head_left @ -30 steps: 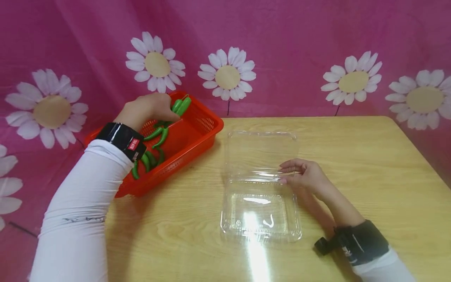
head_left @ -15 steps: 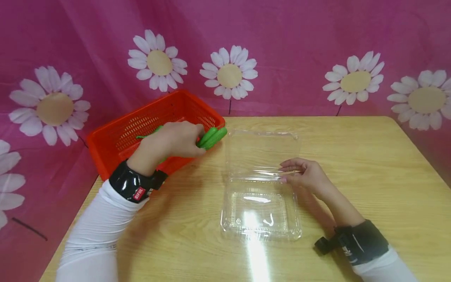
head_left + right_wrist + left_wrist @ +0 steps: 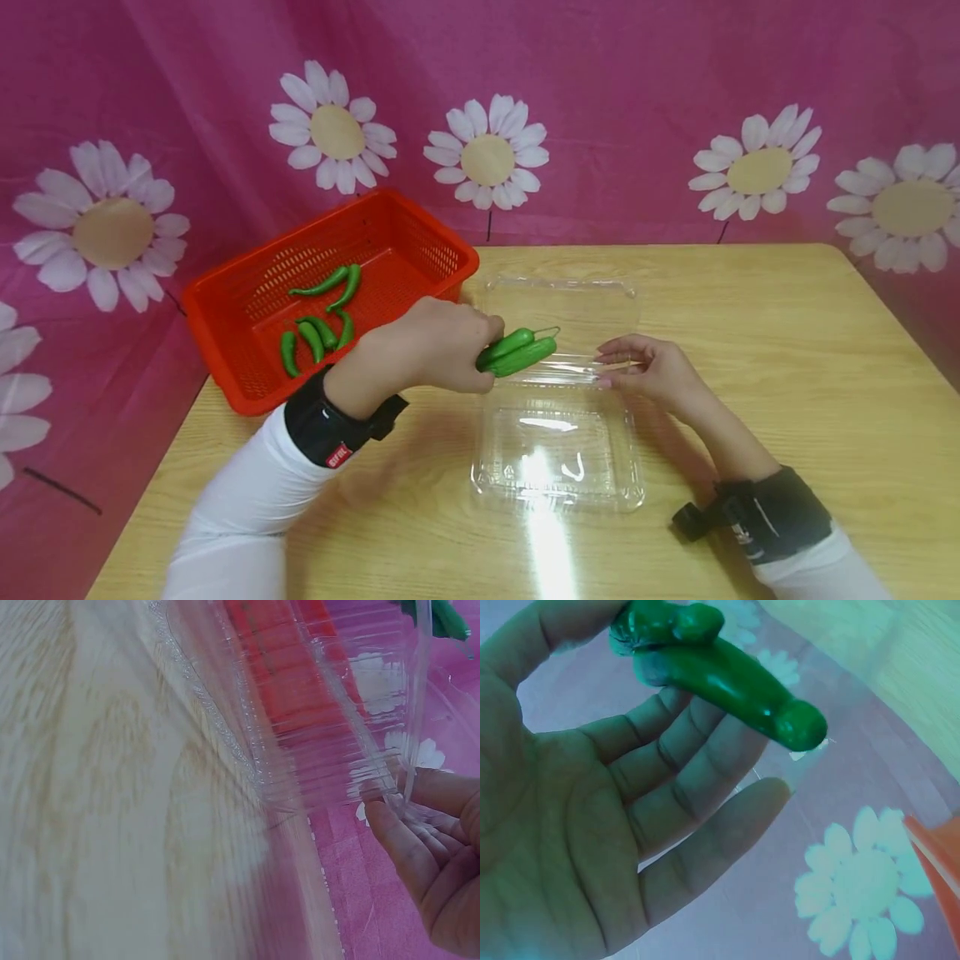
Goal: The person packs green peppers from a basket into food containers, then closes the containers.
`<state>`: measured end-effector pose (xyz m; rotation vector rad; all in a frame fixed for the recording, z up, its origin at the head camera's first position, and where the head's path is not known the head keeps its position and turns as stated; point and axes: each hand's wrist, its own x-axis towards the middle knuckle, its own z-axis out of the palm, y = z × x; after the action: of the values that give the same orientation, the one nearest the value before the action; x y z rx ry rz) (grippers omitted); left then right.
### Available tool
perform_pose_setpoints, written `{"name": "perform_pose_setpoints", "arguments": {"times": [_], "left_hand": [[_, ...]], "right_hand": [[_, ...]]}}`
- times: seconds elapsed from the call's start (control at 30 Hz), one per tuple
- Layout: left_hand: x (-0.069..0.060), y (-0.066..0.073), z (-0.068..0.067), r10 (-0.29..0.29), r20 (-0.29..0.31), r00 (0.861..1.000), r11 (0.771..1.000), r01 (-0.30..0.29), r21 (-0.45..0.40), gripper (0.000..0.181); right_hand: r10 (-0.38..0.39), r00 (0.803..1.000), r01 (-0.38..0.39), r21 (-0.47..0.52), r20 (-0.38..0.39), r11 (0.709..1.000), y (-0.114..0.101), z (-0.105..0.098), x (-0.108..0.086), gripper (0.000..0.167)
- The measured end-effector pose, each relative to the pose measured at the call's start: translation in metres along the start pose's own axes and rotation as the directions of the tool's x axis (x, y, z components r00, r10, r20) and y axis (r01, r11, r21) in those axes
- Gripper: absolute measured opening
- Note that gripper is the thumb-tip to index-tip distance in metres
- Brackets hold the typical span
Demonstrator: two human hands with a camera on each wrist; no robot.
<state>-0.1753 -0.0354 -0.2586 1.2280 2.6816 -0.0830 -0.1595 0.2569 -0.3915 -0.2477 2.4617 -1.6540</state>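
Note:
My left hand (image 3: pixel 435 346) pinches a small bunch of green chili peppers (image 3: pixel 521 353) above the hinge of an open clear plastic clamshell box (image 3: pixel 555 450). In the left wrist view the peppers (image 3: pixel 727 682) lie between thumb and fingers, and the little finger stands away from them. My right hand (image 3: pixel 652 375) pinches the right edge of the box near its hinge; the right wrist view shows thumb and fingers (image 3: pixel 401 844) on the clear rim. Several more green chili peppers (image 3: pixel 311 337) lie in a red plastic basket (image 3: pixel 405 225) to the left.
The wooden table (image 3: pixel 787 358) carries the basket at its back left and the box near its middle. Behind it hangs a pink cloth (image 3: pixel 615 108) printed with white daisies. Light glares on the tabletop in front of the box.
My left hand has lifted the peppers out of the basket and carried them right, over the rear of the clear box. The right hand has stayed at the box's edge.

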Motion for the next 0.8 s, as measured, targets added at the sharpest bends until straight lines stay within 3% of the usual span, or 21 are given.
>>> {"name": "perform_pose_setpoints", "arguments": {"times": [0.27,0.53,0.67,0.8], "left_hand": [[0.017,0.021,0.004,0.07,0.058,0.996,0.998,-0.07,-0.005,0.017],[0.039,0.036,0.033,0.136,0.162,0.977,0.99,-0.138,0.003,0.019],[0.047,0.043,0.046,0.192,0.197,0.961,0.98,-0.197,0.006,0.029],[0.053,0.048,0.057,0.217,0.239,0.947,0.973,-0.229,0.024,0.025]], "right_hand": [[0.01,1.0,-0.01,-0.012,-0.002,1.0,-0.002,-0.002,-0.002,0.043],[-0.004,1.0,0.004,-0.016,-0.003,1.0,-0.003,-0.002,-0.001,0.041],[-0.003,1.0,0.003,-0.016,0.001,1.0,-0.003,-0.001,-0.001,0.041],[0.0,1.0,0.0,-0.025,-0.002,1.0,-0.003,0.0,-0.003,0.042]]}}
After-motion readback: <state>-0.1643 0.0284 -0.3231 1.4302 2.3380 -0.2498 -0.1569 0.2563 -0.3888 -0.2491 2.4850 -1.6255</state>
